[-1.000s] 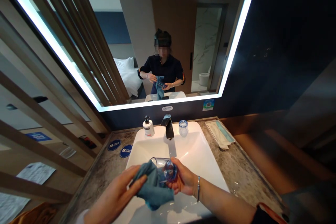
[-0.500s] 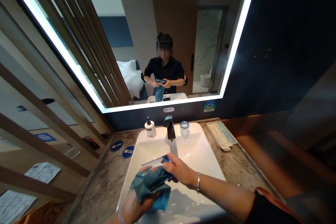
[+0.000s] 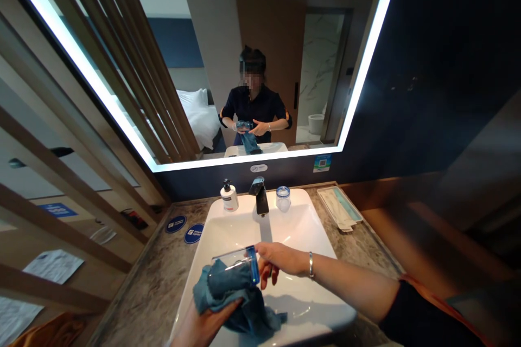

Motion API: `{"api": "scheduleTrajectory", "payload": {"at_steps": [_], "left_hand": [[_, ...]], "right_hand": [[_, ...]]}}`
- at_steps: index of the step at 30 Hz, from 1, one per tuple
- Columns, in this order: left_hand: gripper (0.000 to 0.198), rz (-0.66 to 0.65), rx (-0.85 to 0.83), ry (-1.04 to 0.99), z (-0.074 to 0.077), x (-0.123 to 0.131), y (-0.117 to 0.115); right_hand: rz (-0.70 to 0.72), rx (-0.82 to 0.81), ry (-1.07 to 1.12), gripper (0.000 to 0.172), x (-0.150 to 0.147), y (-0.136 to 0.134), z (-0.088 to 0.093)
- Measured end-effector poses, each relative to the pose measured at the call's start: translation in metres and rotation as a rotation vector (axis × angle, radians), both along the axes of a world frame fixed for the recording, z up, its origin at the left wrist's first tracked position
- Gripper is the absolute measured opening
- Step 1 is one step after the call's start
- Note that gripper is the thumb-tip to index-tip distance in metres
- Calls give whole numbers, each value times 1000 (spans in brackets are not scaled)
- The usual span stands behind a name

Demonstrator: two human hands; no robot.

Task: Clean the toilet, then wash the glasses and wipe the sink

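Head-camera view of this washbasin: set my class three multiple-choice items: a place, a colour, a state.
1. Where is the pump bottle from the tap?
A) Left in view
B) Right
C) In a hand

2. What colour is the cloth?
A) Yellow
B) Blue
C) White

3. The glass is:
A) Upright on the counter
B) Hanging from the tap
C) Tilted in the right hand

Answers:
1 A: it stands left of the tap.
2 B: the cloth in the left hand shows blue.
3 C: the right hand grips its base end.

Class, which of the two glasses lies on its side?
The glass in the right hand, held sideways over the sink; the other stands capped beside the tap.
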State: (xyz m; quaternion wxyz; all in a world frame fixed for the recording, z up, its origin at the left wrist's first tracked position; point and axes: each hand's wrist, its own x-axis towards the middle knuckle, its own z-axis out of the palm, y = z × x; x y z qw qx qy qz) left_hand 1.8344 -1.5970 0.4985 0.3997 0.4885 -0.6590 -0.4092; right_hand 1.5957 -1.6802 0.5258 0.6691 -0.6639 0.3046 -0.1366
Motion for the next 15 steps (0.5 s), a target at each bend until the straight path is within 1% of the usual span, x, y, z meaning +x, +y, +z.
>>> {"api": "scheduleTrajectory", "payload": {"at_steps": [1, 2, 3, 4, 5, 6, 8, 10, 11, 12, 13, 14, 15], "left_hand": [[36, -11, -53, -48, -2, -1, 0], [37, -8, -77, -69, -3, -3, 0], [38, 1, -66, -57, -4, -5, 1], [38, 15, -19, -9, -4, -8, 3], [39, 27, 57, 63, -4, -11, 4], [41, 44, 145, 155, -3, -14, 6], [45, 73, 342, 354, -2, -18, 8], [46, 123, 532, 564, 1, -21, 9], [46, 144, 609, 670, 2, -21, 9], [45, 163, 665, 761, 3, -21, 8], [43, 188, 681, 809, 4, -20, 8], [42, 221, 659, 817, 5, -19, 8], [42, 255, 616, 791, 6, -16, 8]], "right_hand": [[-7, 72, -8, 78, 3, 2, 0], [-19, 82, -14, 75, 6, 5, -1], [-41, 34, -15, 72, 8, 7, -1], [-62, -63, -8, 69, 10, 8, -1], [-75, -200, 4, 67, 11, 9, -1], [-84, -372, 18, 67, 11, 9, -1], [-92, -759, 43, 71, 11, 5, -2], [-36, -1099, 54, 78, 11, -1, -4], [19, -1221, 49, 79, 10, -4, -5], [73, -1296, 30, 78, 9, -6, -5], [100, -1312, 1, 80, 9, -8, -5], [88, -1259, -28, 84, 8, -9, -4], [42, -1136, -43, 89, 7, -8, -3]]}}
